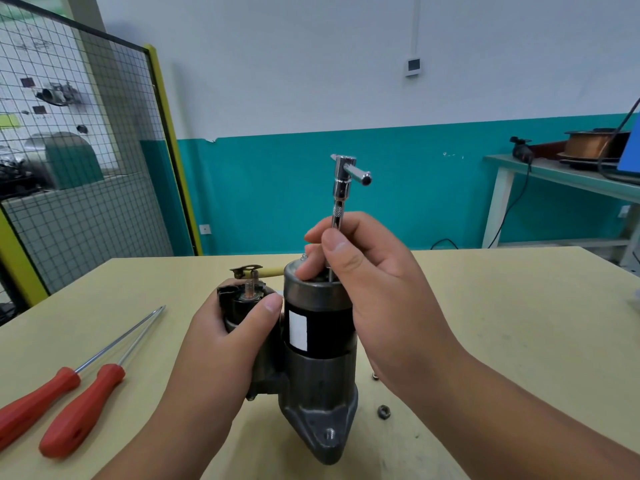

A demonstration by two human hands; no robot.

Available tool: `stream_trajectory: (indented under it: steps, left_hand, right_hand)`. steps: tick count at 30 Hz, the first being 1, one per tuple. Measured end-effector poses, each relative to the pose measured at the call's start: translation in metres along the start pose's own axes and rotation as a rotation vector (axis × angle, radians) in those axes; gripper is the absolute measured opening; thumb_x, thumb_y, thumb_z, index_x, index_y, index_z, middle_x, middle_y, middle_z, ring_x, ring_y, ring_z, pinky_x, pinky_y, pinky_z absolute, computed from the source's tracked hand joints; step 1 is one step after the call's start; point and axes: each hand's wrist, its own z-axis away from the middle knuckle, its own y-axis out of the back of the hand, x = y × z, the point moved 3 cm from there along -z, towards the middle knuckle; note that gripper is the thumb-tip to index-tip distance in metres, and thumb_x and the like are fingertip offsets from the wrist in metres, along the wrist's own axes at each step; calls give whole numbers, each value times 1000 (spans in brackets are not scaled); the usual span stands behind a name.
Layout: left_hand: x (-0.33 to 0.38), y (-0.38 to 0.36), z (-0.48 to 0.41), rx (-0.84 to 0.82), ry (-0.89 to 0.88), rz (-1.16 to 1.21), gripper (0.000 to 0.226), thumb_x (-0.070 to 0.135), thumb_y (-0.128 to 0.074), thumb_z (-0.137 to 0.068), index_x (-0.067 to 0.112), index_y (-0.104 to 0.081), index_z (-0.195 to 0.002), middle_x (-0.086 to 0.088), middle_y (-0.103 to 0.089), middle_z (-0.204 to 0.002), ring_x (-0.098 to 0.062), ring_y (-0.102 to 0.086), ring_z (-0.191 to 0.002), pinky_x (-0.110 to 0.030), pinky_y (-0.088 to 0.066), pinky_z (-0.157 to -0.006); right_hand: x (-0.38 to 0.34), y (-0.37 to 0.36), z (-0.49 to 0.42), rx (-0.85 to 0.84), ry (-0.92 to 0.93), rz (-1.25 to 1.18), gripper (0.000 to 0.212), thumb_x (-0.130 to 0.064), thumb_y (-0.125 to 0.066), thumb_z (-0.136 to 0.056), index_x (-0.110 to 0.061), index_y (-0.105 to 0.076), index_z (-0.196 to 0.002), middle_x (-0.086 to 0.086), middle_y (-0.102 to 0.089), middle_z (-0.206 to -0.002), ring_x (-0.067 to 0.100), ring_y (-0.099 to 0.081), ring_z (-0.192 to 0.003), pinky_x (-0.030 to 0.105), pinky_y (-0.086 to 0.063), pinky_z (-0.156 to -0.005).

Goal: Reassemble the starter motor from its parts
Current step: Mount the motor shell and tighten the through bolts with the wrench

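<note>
Steadying the motor: left hand (228, 337) wraps around the black solenoid (242, 303) on the motor's left side, thumb lying over its upper edge, fingers curled out of sight behind it
Right hand (356, 271): thumb and fingertips pinch the thin shaft of a chrome T-handle socket wrench (343, 188), just above the motor's top end cap
Starter motor (318, 341): stands upright on the bench (502, 323) near its front edge, grey nose housing down, black body with a white label (298, 330) facing the camera
Wrench position: upright over the end cap – its lower tip is hidden behind the right hand; the crossbar at the top sticks out to the right
Solenoid terminal: a copper-coloured threaded stud (250, 289) points up, with a metal tab and a cream-sleeved lead just behind it
Screwdrivers: two with red handles (34, 400) (83, 410) lie side by side on the bench, well left of the motor, blades pointing away
Loose hardware: a dark hex nut (383, 411) lies just right of the motor's foot; a smaller fastener (374, 377) lies beyond it – too small to identify
Background: wire-mesh fence (86, 133) with a yellow frame on the left, far bench (554, 173) with a copper wire spool (585, 145) on the right
</note>
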Motion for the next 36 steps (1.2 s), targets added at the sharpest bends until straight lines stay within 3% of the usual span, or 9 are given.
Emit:
stream_trajectory:
  steps: [5, 9, 13, 15, 18, 19, 24, 30, 36]
  left_hand:
    - [1, 0, 1, 2, -1, 3, 52, 76, -68, -56, 45, -74, -97, 4, -79, -87, -26, -77, -75, -27, -50, -43]
    - [-1, 0, 0, 2, -2, -2, 56, 76, -69, -58, 42, -74, -102, 4, -80, -92, -29, -78, -84, -41, -59, -51]
    - [-1, 1, 1, 9, 5, -11, 58, 78, -68, -57, 43, -73, -102, 5, -80, -91, -30, -77, -84, -32, -52, -45]
    - [0, 0, 1, 4, 0, -16, 54, 78, -68, -58, 44, -74, -100, 4, -80, -93, -30, -78, -85, -40, -57, -48]
    - [-1, 0, 1, 1, 1, -5, 58, 76, -71, -57, 42, -74, -104, 3, -81, -98, -30, -79, -89, -60, -66, -63]
    - [-2, 0, 1, 2, 3, -2, 62, 77, -71, -57, 40, -74, -107, 2, -81, -100, -31, -79, -92, -61, -66, -67]
    - [2, 0, 2, -1, 14, -12, 59, 78, -69, -58, 43, -74, -105, 4, -81, -96, -32, -79, -91, -40, -56, -53]
    - [3, 0, 1, 5, 10, -14, 54, 77, -67, -57, 44, -73, -99, 5, -79, -88, -32, -76, -81, -23, -45, -40]
    - [1, 1, 0, 1, 11, -18, 56, 77, -68, -57, 41, -73, -99, 3, -78, -87, -29, -75, -73, -25, -45, -38]
  right_hand:
    - [1, 2, 0, -1, -26, -10, 27, -42, -44, -103, -36, -70, -98, -2, -76, -87, 8, -69, -90, 13, -52, -82]
    - [3, 1, -1, -3, -39, -7, 24, -41, -48, -102, -36, -69, -95, -4, -75, -85, 8, -70, -85, 19, -55, -80]
    - [3, 1, -1, 3, -35, 1, 20, -42, -51, -101, -36, -68, -93, -4, -76, -85, 9, -70, -84, 20, -56, -81]
    - [3, 1, -2, 6, -30, 10, 20, -42, -52, -101, -34, -68, -92, -4, -76, -85, 9, -70, -85, 19, -55, -81]
    - [3, 1, -2, 11, -27, 13, 20, -40, -54, -101, -27, -66, -93, -5, -76, -83, 6, -69, -84, 13, -53, -80]
    - [2, 1, -2, 11, -24, 13, 20, -39, -54, -101, -24, -65, -94, -6, -75, -83, 5, -69, -83, 12, -52, -80]
    - [1, 1, -1, 7, -21, 17, 23, -39, -54, -100, -19, -66, -94, -7, -74, -82, 4, -69, -84, 11, -51, -79]
    - [2, 2, 1, 1, -53, -30, 25, -43, -46, -100, -37, -70, -95, -2, -75, -86, 12, -71, -88, 25, -56, -79]
    - [4, 1, -1, 0, -41, -2, 24, -43, -47, -102, -37, -69, -95, -3, -76, -86, 11, -71, -87, 20, -56, -81]
